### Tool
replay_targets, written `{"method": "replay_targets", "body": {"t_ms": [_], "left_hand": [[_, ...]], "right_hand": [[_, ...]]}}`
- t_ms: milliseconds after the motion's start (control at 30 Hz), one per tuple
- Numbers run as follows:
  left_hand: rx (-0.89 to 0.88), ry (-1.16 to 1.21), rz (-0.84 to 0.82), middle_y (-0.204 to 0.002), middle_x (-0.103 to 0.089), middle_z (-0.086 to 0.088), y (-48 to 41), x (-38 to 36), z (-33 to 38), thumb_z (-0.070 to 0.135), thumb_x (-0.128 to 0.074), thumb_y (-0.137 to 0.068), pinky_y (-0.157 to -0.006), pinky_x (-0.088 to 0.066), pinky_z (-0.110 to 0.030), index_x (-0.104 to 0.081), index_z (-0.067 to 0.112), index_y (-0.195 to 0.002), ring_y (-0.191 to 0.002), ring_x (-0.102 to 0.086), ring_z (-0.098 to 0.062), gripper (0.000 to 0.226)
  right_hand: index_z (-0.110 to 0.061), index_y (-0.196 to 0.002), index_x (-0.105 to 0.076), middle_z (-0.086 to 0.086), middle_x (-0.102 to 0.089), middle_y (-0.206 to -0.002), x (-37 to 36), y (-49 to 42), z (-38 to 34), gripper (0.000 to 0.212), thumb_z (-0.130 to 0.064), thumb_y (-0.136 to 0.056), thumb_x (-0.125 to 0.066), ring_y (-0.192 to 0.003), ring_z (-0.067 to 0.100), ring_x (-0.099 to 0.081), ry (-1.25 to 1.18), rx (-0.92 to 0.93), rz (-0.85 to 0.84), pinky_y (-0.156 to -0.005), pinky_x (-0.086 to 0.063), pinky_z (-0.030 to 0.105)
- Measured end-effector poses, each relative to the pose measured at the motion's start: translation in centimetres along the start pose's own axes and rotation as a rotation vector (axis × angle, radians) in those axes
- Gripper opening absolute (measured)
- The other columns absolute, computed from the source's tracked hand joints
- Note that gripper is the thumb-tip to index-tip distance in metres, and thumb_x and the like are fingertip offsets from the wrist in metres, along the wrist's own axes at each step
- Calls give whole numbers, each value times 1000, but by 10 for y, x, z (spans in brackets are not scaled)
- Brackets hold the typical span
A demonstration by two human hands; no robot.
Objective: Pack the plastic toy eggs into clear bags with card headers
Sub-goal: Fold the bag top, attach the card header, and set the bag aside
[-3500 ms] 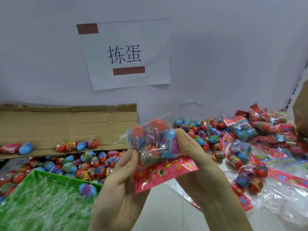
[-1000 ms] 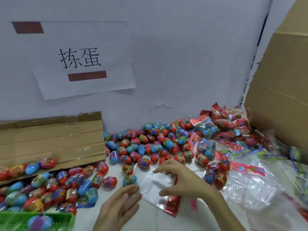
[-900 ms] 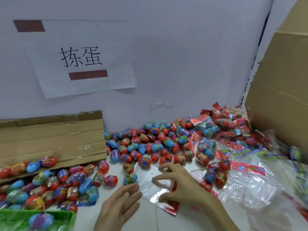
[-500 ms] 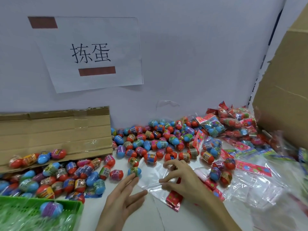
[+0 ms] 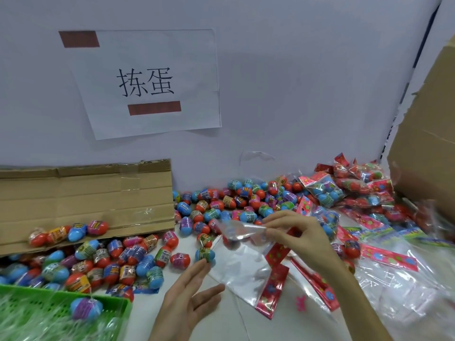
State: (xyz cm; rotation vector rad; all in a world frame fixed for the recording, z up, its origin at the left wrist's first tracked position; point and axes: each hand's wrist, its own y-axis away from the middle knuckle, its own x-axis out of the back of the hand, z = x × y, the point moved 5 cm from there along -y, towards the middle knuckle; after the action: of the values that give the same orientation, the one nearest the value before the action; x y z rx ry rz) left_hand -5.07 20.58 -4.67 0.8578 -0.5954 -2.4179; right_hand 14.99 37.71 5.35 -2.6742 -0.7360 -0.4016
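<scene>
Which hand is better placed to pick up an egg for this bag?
Left: the left hand is open beside a blue egg; the right hand pinches the clear bag.

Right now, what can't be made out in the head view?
1. Mouth of the clear bag: glare and the pinching fingers of the right hand hide whether it is open.
2. Labels on the toy eggs: too small to read.
3. The green basket: cut off by the left and bottom edges; shredded filler hides most of its contents.
4. The cardboard box: cut off by the right edge, inside unseen.
</scene>
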Motion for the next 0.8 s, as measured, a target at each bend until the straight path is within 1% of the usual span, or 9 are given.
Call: {"method": "replay_targets", "body": {"t_ms": [133, 233, 367, 433, 533, 600, 667, 733, 800], "left_hand": [[18, 42, -27, -118, -76, -13, 1, -6, 3, 34, -60, -88, -85, -55, -48, -67, 6, -125, -96, -76, -40, 48], [30, 87, -80, -120, -75, -16, 2, -13, 12, 55, -53, -80, -83, -53, -47, -67, 4, -125, -97, -76, -38, 70], [-112, -98, -140, -125, -74, -10, 4, -18, 33, 69, -52, -79, -89, -56, -46, -62, 14, -133, -110, -73, -33, 78], [-164, -228, -112, -122, -75, -8, 4, -21, 42, 66, -56, -80, -84, -60, -41, -62, 14, -132, -107, -74, -33, 74], [-152, -256, -45, -110, -78, -13, 1, -30, 48, 56, -66, -76, -68, -61, -35, -65, 10, -126, -88, -75, -33, 68], [-121, -234, -20, -107, -78, -15, -2, -35, 47, 52, -64, -83, -62, -59, -34, -67, 9, -125, -79, -74, -31, 60], [-93, -220, -18, -109, -78, -14, -4, -38, 44, 47, -56, -94, -59, -58, -33, -66, 8, -127, -82, -74, -34, 52], [-71, -238, -47, -114, -77, -12, -5, -38, 42, 46, -57, -89, -61, -59, -33, -66, 7, -127, -86, -74, -37, 55], [-46, -299, -114, -121, -76, -6, -4, -39, 38, 46, -58, -84, -67, -61, -34, -64, 7, -129, -90, -74, -39, 60]], "right_hand": [[-31, -89, -84, -10, -72, -115, -5, 2, -5, 14, -26, -75, -80, -114, 12, -63, -102, 70, 85, -85, -57, 32], [-32, -87, -84, -14, -67, -124, -24, 5, 0, 13, -27, -76, -80, -124, 11, -57, -74, 90, 61, -97, -52, 36], [-28, -84, -84, -12, -70, -119, -46, 9, 11, 26, -3, -74, -86, -115, 15, -61, 20, 140, 62, -98, -51, 45], [-30, -82, -84, -13, -72, -114, -50, 10, 12, 34, 1, -71, -87, -112, 13, -61, 98, 181, 61, -95, -50, 45], [-34, -80, -83, -15, -74, -107, -51, 11, 14, 36, 1, -72, -88, -107, 11, -65, 92, 180, 10, -93, -50, 36], [-31, -77, -82, -15, -75, -102, -49, 14, 16, 27, -4, -72, -85, -103, 8, -68, 87, 176, -29, -91, -50, 30], [-30, -77, -80, -12, -77, -97, -45, 17, 19, 26, -4, -75, -80, -101, 9, -70, 58, 139, -39, -90, -51, 27], [-32, -83, -79, -6, -77, -93, -37, 16, 23, 31, 0, -82, -79, -95, 12, -70, -20, 81, 22, -85, -52, 23], [-34, -89, -78, -3, -77, -91, -25, 16, 25, 20, -14, -85, -77, -86, 13, -70, -122, 33, 192, -77, -54, 23]]}}
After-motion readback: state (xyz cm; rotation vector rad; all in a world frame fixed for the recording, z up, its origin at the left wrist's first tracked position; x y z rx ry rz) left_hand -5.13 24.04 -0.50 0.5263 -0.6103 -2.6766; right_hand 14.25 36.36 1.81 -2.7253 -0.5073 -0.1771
